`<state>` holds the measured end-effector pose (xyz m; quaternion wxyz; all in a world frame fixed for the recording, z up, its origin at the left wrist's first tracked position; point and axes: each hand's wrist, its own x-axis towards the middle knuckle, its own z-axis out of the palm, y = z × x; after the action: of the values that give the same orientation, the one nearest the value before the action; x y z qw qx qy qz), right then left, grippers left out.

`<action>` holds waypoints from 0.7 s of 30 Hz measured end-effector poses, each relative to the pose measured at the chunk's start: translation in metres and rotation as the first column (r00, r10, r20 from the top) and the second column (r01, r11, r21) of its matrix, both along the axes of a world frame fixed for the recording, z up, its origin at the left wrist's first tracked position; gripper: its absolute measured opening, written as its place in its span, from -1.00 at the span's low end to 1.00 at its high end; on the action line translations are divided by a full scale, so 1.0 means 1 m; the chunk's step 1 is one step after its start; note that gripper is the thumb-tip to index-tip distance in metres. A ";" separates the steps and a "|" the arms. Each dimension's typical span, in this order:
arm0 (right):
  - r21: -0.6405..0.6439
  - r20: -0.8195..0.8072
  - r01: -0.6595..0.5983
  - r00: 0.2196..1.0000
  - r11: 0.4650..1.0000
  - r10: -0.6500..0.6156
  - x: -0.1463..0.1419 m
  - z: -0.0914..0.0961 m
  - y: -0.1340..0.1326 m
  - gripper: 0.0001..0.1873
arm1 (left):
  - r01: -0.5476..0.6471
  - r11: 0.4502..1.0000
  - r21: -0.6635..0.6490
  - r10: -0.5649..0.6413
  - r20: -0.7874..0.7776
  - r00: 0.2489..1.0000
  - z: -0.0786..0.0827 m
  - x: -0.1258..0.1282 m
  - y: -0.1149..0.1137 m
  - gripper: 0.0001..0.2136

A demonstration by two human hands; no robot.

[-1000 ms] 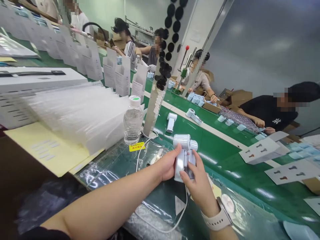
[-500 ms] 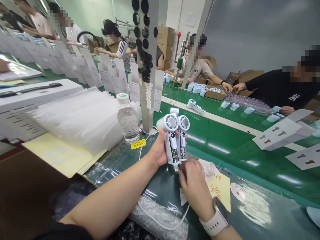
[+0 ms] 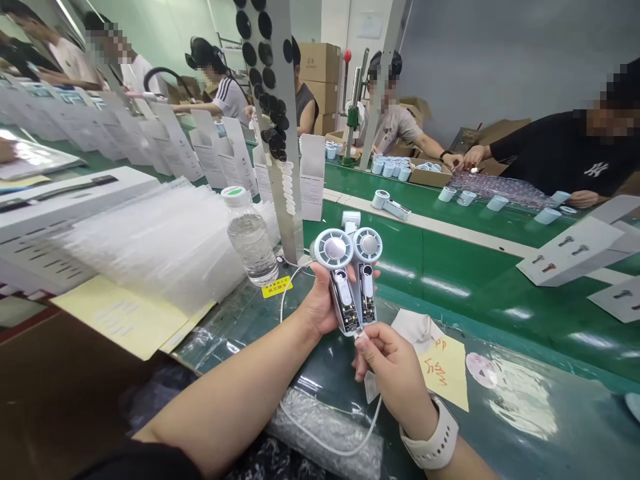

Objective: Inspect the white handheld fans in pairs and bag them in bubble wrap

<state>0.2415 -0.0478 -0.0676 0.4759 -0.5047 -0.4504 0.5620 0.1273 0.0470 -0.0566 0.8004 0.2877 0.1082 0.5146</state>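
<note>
My left hand [image 3: 320, 303] holds two white handheld fans upright side by side, with their round heads at the top. The left fan [image 3: 340, 283] and the right fan [image 3: 367, 280] show dark speckled panels along their handles. My right hand [image 3: 393, 367] pinches a small white plug [image 3: 361, 337] against the lower end of the handles. Its white cable [image 3: 367, 423] loops down over a bubble wrap bag [image 3: 325, 433]. A white watch band circles my right wrist.
A water bottle [image 3: 250, 233] and stacked clear plastic sleeves [image 3: 150, 247] stand to the left, with white cartons behind. A handwritten yellow note [image 3: 443, 370] lies right of my hands on the green conveyor belt [image 3: 450, 267]. Co-workers handle small parts along the belt.
The fans have turned to face me more fully and stand straighter. My right hand has moved from the handles to the plug at their lower end.
</note>
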 end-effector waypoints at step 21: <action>0.241 0.209 0.012 0.976 0.970 -0.064 -0.004 -0.003 -0.003 -0.56 | -0.133 0.985 -0.112 0.135 0.006 0.991 0.004 0.003 -0.002 -0.39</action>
<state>0.2377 -0.0507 -0.0708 0.4924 -0.5103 -0.5535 0.4366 0.1300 0.0446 -0.0531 0.7796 0.2310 0.1502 0.5624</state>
